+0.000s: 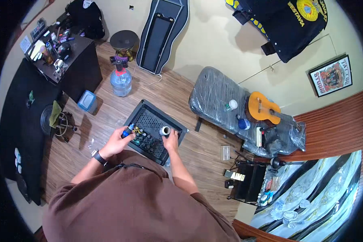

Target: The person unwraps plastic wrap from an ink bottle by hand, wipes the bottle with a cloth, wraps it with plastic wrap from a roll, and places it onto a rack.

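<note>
My left hand (117, 142) is closed around a small blue bottle with a dark top (128, 130), over the left side of a black perforated tray (144, 105). Just right of it, several small dark bottles (145, 142) stand close together in the tray, a few with yellow or green parts. My right hand (171, 141) is closed at a round white-rimmed item with a dark middle (165, 131), over the tray's right side. Whether that item is a cup or a roll is not clear.
A wrapped couch (215, 94) stands to the right, bearing a guitar (264, 108) and a white jar (232, 105). Ahead are a water jug (121, 82) and a lidded bin (87, 101). A cluttered dark desk (82, 50) is at the left.
</note>
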